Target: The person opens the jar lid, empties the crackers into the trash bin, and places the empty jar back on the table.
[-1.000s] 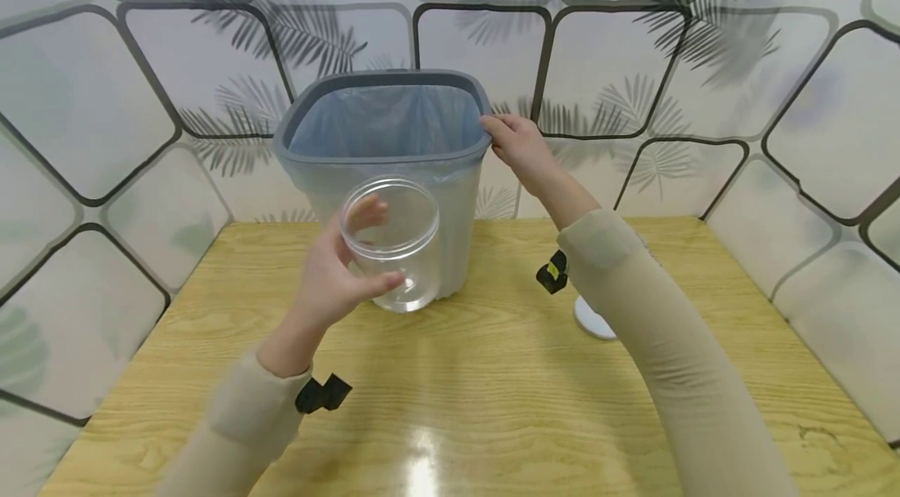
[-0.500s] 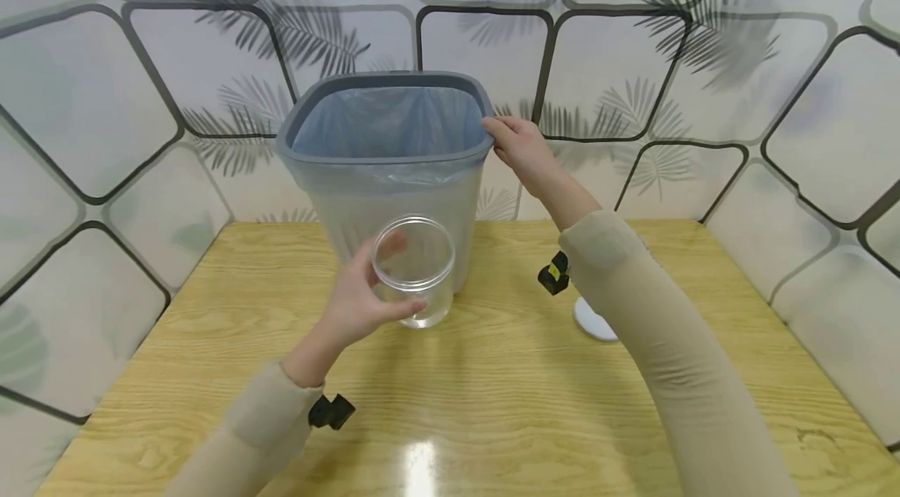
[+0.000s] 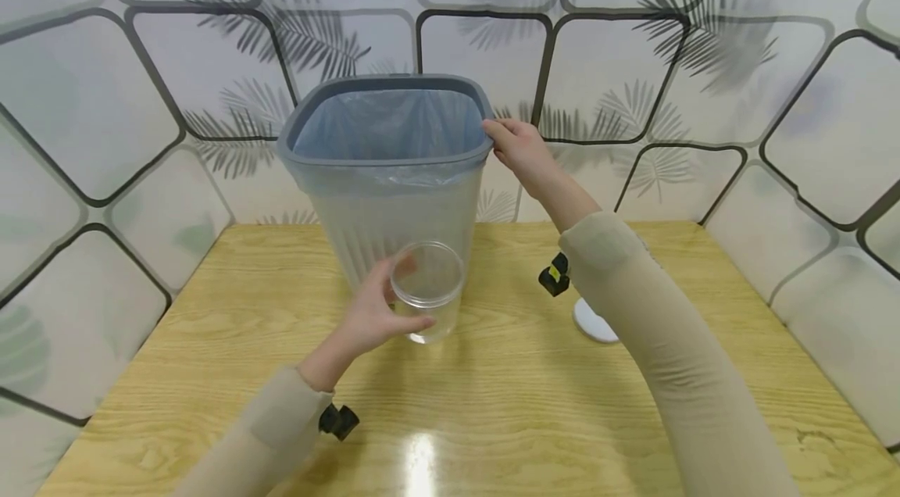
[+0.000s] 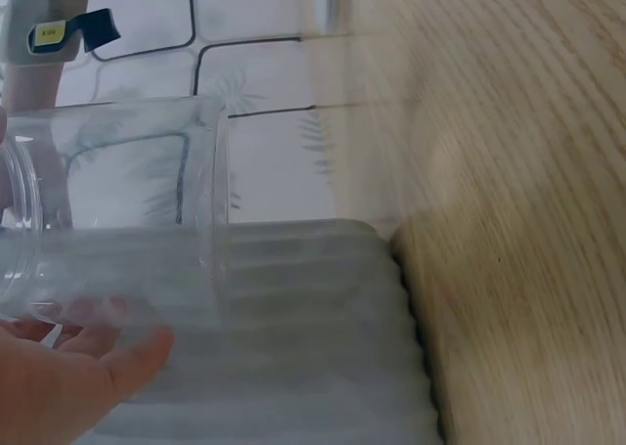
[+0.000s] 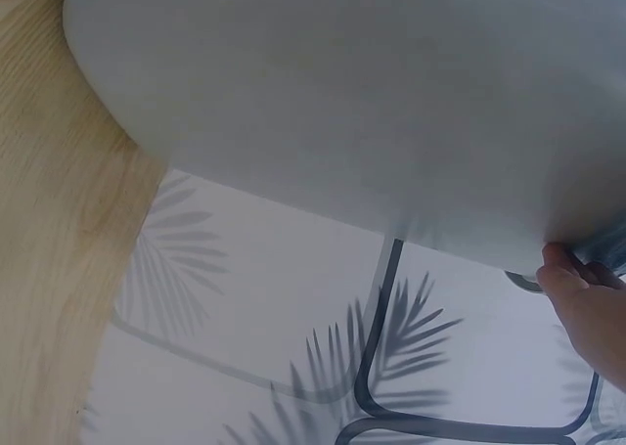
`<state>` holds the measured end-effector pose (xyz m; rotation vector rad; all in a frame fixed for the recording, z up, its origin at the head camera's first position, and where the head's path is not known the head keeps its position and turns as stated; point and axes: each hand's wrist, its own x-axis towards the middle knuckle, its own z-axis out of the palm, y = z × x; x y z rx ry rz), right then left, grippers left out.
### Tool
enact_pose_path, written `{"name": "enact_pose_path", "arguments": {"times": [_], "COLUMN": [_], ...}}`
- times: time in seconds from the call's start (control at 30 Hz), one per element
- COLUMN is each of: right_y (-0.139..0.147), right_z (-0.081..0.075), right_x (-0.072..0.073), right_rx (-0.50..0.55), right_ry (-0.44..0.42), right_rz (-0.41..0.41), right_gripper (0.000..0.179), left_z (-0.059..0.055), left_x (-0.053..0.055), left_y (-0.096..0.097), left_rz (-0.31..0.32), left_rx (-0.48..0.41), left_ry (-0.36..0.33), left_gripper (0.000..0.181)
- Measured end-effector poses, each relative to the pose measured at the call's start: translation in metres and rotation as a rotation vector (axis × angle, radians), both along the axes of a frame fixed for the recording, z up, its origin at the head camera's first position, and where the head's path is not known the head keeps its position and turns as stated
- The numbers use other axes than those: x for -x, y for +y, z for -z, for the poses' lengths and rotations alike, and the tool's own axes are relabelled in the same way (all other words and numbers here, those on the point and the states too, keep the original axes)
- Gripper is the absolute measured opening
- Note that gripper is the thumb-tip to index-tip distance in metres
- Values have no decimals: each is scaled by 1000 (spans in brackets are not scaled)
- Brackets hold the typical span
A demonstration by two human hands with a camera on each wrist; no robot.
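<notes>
A clear plastic jar [image 3: 429, 290], open at the top and with nothing visible inside, is held upright by my left hand [image 3: 376, 317] just above or on the wooden table [image 3: 492, 403], in front of the bin. The left wrist view shows the jar [image 4: 108, 220] close up, my fingers [image 4: 88, 357] curled round it. A grey waste bin [image 3: 390, 192] lined with a pale blue bag stands at the back of the table. My right hand [image 3: 520, 153] grips its right rim, and the right wrist view shows fingertips [image 5: 577, 293] at the rim of the bin [image 5: 342, 103].
A white round lid [image 3: 594, 320] lies flat on the table to the right of the bin, partly hidden behind my right sleeve. Patterned wall panels close in the table on three sides.
My left hand has lowered the jar from bin-rim height down toward the table and slightly rightward. The right hand has stayed on the bin's rim.
</notes>
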<state>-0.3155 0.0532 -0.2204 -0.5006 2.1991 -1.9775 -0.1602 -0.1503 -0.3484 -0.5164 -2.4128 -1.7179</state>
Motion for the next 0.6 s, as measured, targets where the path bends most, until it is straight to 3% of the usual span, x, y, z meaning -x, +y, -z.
{"name": "enact_pose_path", "arguments": {"times": [0.37, 0.6], "right_y": [5, 14], "right_z": [4, 10], "right_x": [1, -2], "right_rx": [-52, -84], "right_ry": [56, 49], "right_rz": [5, -24], "right_gripper": [50, 50], "left_z": [7, 6], "left_x": [5, 9], "left_y": [11, 22], "left_rz": [2, 47], "left_rx": [-9, -77], "left_ry": [-19, -29], "left_gripper": [90, 89]}}
